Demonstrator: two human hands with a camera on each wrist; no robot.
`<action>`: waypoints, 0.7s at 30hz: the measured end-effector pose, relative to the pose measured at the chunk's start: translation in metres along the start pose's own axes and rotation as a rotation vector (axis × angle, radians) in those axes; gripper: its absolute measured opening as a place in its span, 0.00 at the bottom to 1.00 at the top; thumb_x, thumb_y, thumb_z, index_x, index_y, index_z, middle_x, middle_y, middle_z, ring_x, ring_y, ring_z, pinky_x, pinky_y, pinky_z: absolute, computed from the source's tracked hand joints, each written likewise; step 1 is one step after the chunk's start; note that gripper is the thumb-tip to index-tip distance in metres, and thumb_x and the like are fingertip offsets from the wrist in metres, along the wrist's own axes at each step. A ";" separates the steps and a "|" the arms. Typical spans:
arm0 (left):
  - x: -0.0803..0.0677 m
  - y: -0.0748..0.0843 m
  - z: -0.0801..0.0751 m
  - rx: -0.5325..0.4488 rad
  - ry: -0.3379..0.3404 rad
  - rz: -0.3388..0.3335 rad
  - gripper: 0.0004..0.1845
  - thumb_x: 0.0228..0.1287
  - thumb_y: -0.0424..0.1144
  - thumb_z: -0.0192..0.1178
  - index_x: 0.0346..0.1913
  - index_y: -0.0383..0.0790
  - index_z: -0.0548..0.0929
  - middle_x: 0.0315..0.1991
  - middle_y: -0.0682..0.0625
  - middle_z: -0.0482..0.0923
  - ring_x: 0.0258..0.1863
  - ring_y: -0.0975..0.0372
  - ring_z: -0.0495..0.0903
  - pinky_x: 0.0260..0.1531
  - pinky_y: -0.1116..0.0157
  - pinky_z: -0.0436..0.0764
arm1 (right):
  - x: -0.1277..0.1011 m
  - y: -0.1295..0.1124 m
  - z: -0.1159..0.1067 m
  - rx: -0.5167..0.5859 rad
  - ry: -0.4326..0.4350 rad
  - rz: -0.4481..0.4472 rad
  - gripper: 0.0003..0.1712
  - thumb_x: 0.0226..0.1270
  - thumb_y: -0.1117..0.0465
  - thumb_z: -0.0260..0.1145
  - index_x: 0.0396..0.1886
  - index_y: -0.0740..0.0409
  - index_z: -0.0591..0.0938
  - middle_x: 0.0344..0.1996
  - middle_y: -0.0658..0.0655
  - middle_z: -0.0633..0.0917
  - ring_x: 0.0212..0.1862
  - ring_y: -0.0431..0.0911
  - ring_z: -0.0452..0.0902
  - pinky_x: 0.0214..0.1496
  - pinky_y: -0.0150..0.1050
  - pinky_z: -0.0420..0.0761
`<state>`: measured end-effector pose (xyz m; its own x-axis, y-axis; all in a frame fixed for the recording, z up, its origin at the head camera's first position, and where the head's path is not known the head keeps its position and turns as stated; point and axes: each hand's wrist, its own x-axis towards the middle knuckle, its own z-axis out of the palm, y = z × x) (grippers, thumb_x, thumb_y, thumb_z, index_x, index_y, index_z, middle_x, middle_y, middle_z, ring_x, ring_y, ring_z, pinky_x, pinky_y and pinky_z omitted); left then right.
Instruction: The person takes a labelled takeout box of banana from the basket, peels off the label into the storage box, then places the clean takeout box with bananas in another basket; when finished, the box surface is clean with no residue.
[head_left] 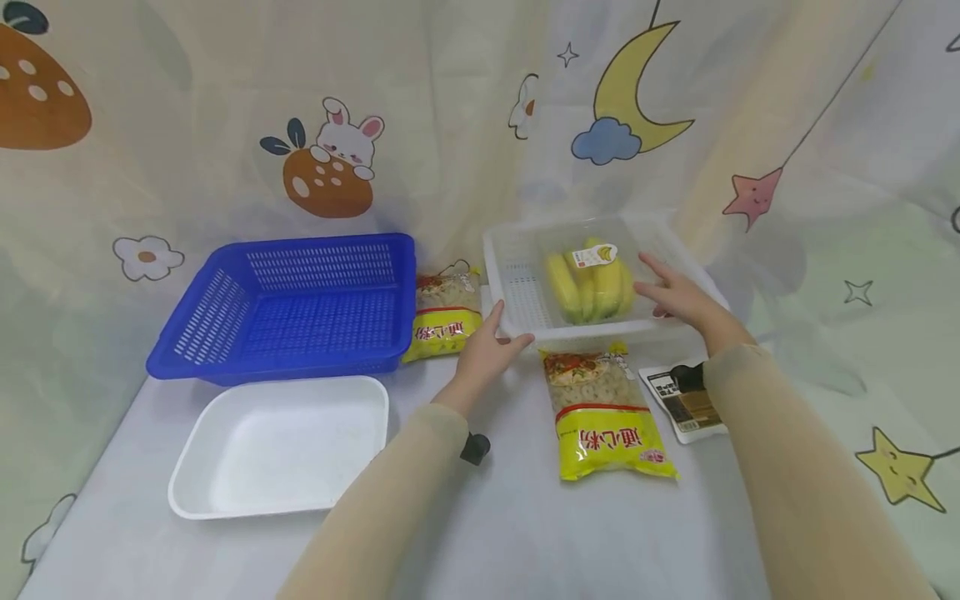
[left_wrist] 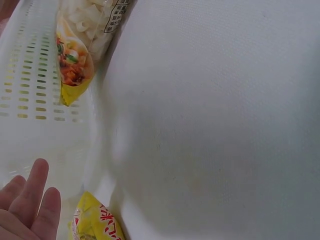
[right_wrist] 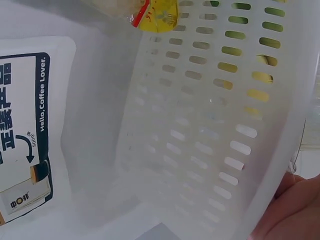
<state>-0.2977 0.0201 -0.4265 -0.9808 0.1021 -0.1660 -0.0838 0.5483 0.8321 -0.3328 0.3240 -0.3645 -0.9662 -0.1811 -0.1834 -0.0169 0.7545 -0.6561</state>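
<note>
My left hand point(head_left: 483, 354) is at the front left corner of the white basket point(head_left: 517, 287), its fingers and thumb spread. In the left wrist view that hand's fingers point(left_wrist: 37, 187) are straight beside the basket's slotted wall point(left_wrist: 32, 90). Bananas in a clear package point(head_left: 588, 287) with a label lie inside this basket. My right hand point(head_left: 678, 300) reaches over the basket's right side, fingers extended toward the package's right edge. From the right wrist, part of that hand point(right_wrist: 290, 210) shows behind the basket's rim; its fingertips are hidden there.
A yellow pasta bag point(head_left: 607, 417) lies in front of the white basket, with a coffee pouch point(head_left: 686, 404) to its right, partly covered by my sleeve. Another pasta bag point(head_left: 446, 321) sits beside the blue basket point(head_left: 277, 369). The white tray point(head_left: 281, 450) is at front left.
</note>
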 end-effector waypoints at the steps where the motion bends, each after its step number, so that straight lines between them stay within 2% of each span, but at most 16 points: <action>1: 0.000 -0.001 0.001 -0.006 0.000 -0.001 0.44 0.52 0.61 0.59 0.70 0.65 0.48 0.67 0.51 0.62 0.51 0.59 0.76 0.52 0.58 0.76 | 0.000 0.000 0.000 0.009 0.001 -0.001 0.40 0.69 0.44 0.45 0.72 0.44 0.37 0.67 0.73 0.53 0.30 0.47 0.74 0.37 0.39 0.75; 5: 0.001 -0.003 0.003 -0.031 0.009 0.004 0.43 0.53 0.59 0.60 0.69 0.65 0.49 0.68 0.52 0.60 0.51 0.59 0.76 0.50 0.58 0.77 | 0.000 0.003 -0.002 0.035 0.001 0.011 0.39 0.69 0.44 0.45 0.72 0.41 0.37 0.66 0.72 0.57 0.30 0.45 0.73 0.35 0.36 0.74; 9: 0.001 -0.003 0.003 -0.051 0.018 0.010 0.43 0.53 0.59 0.60 0.69 0.66 0.49 0.68 0.52 0.59 0.50 0.59 0.77 0.50 0.59 0.78 | 0.002 0.005 -0.002 0.047 -0.005 0.016 0.39 0.68 0.41 0.44 0.71 0.39 0.37 0.67 0.70 0.56 0.31 0.46 0.73 0.36 0.35 0.74; 16: 0.000 -0.002 0.002 -0.082 0.004 -0.007 0.43 0.52 0.60 0.60 0.69 0.67 0.49 0.69 0.53 0.57 0.50 0.60 0.77 0.48 0.60 0.78 | 0.001 0.007 -0.003 0.075 0.004 0.015 0.39 0.68 0.41 0.44 0.72 0.41 0.38 0.64 0.72 0.59 0.30 0.44 0.75 0.35 0.35 0.75; 21: -0.001 -0.003 0.002 -0.099 0.010 -0.004 0.44 0.50 0.60 0.61 0.69 0.67 0.50 0.69 0.53 0.57 0.50 0.60 0.77 0.47 0.61 0.79 | 0.000 0.008 -0.005 0.115 -0.016 0.022 0.38 0.69 0.42 0.43 0.71 0.42 0.38 0.66 0.72 0.56 0.29 0.41 0.75 0.35 0.34 0.75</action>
<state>-0.2965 0.0203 -0.4296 -0.9820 0.0918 -0.1650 -0.1044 0.4640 0.8797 -0.3344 0.3327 -0.3661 -0.9617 -0.1762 -0.2100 0.0349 0.6811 -0.7314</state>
